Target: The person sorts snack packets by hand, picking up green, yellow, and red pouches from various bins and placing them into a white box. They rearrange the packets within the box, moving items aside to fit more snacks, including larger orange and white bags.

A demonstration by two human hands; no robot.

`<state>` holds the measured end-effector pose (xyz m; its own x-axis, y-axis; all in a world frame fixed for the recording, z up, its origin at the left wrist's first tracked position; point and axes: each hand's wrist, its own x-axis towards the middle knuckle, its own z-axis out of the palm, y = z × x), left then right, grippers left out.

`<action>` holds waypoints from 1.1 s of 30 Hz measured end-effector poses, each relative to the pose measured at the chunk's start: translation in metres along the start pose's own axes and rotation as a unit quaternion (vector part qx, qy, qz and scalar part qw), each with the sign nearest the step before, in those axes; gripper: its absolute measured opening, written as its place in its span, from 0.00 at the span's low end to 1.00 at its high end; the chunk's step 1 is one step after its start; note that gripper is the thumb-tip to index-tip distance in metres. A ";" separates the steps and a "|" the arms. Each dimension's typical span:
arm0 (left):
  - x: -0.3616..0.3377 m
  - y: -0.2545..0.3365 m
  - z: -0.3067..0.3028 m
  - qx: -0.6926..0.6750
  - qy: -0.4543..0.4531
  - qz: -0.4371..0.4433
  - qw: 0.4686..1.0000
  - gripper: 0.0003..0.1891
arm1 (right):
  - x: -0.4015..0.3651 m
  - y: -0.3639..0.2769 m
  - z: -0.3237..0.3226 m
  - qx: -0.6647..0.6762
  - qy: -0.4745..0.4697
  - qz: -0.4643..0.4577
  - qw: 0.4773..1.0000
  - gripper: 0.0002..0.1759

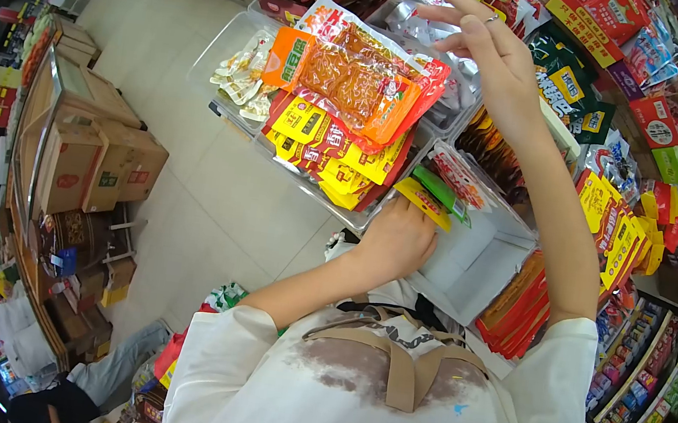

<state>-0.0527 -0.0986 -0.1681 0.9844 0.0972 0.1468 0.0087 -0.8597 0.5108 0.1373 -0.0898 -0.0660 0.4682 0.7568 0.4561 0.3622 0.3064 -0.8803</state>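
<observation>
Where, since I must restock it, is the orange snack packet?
In the head view, the orange snack packet lies centre-left atop yellow packets in the clear bin, between the left hand and raised right hand.

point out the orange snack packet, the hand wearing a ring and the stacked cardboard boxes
orange snack packet [347,84]: head view, middle of its see-through front
right hand [500,61]: head view, middle of the hand
cardboard boxes [71,168]: head view, side of the front box
</observation>
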 end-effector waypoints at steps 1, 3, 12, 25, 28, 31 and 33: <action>0.000 -0.001 0.001 0.000 0.000 0.001 1.000 0.11 | 0.002 0.004 -0.003 -0.030 -0.016 -0.005 0.999 0.19; -0.001 -0.002 0.004 0.010 0.015 0.021 1.000 0.15 | 0.005 0.007 -0.007 -0.065 -0.023 -0.001 0.998 0.19; 0.000 -0.003 0.002 0.013 0.007 0.024 1.000 0.15 | 0.027 0.024 0.012 -0.071 -0.007 0.040 0.997 0.24; 0.000 0.000 -0.003 0.009 -0.010 0.020 1.000 0.09 | 0.043 0.076 0.037 -0.382 -0.138 0.061 0.912 0.13; 0.002 0.000 -0.005 0.001 -0.015 0.021 1.000 0.08 | 0.043 0.077 0.031 -0.352 -0.095 0.063 0.929 0.11; 0.001 0.000 -0.004 0.003 -0.008 0.014 1.000 0.08 | 0.044 0.066 0.018 -0.304 -0.073 0.141 0.939 0.11; 0.002 0.001 -0.004 0.013 -0.010 0.013 1.000 0.08 | 0.044 0.060 0.005 -0.164 -0.007 0.206 0.965 0.10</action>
<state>-0.0519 -0.0973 -0.1635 0.9875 0.0654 0.1431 -0.0124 -0.8746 0.4846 0.1757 -0.0350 -0.0993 0.6175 0.7832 0.0725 0.3845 -0.2202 -0.8965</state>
